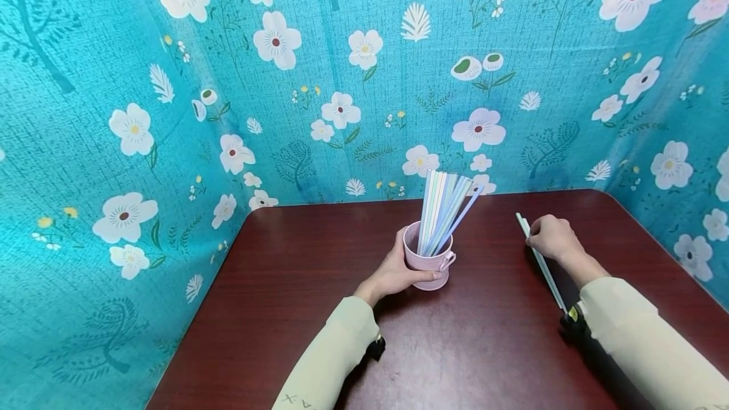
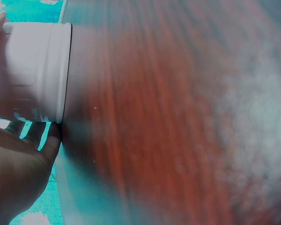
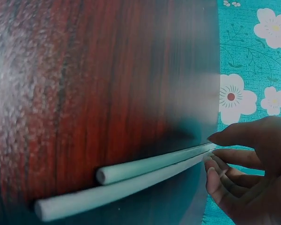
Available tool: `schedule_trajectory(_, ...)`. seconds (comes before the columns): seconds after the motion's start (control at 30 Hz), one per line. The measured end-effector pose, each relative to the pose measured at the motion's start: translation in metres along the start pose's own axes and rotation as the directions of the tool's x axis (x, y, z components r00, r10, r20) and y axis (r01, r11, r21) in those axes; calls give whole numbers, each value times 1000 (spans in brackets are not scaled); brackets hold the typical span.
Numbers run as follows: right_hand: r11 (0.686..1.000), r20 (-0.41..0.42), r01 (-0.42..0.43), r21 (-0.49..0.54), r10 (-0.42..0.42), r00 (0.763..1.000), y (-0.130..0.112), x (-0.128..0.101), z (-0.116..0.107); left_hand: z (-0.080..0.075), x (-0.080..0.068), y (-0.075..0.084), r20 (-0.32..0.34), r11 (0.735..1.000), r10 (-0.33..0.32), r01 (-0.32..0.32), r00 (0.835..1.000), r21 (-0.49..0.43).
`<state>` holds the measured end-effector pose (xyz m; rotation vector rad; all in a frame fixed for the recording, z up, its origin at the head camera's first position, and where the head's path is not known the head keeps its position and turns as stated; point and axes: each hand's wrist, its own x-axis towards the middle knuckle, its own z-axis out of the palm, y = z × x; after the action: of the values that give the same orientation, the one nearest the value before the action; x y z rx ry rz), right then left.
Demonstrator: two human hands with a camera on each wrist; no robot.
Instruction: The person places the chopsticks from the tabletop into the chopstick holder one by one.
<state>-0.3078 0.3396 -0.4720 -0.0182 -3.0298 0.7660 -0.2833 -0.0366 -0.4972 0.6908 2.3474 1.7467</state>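
Observation:
A small pink bucket stands upright on the table, holding a bundle of pastel drinking straws in white, pale green and blue that lean to the right. Around the bucket's left side and front, my left hand grips it; the left wrist view shows fingers against the bucket wall. Over on the right, two loose straws lie side by side, one pale green and one whitish. My right hand pinches them towards their far ends, thumb on one side and fingers on the other.
The dark red-brown wooden table has rounded far corners. A turquoise floral curtain hangs close behind it and along both sides. Small black devices sit at both wrists, near the sleeve cuffs.

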Motion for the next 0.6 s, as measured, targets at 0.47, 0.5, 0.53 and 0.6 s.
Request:
schedule_trajectory(0.47,999,35,-31,-30,32,999,-11,-5,0,1,1,-2,-5,1000,-9,9,1000,-7)
schedule_trajectory(0.5,999,34,-26,-36,27,999,-12,-5,0,1,1,-2,-5,1000,-7,7,1000,-8)
schedule_trajectory(0.53,999,34,-22,-39,23,999,-12,-5,1,1,1,-3,-7,1000,-7,7,1000,-8)
schedule_trajectory(0.6,999,33,-9,-45,11,999,-13,-4,3,1,1,-4,-7,1000,-3,3,1000,-10)
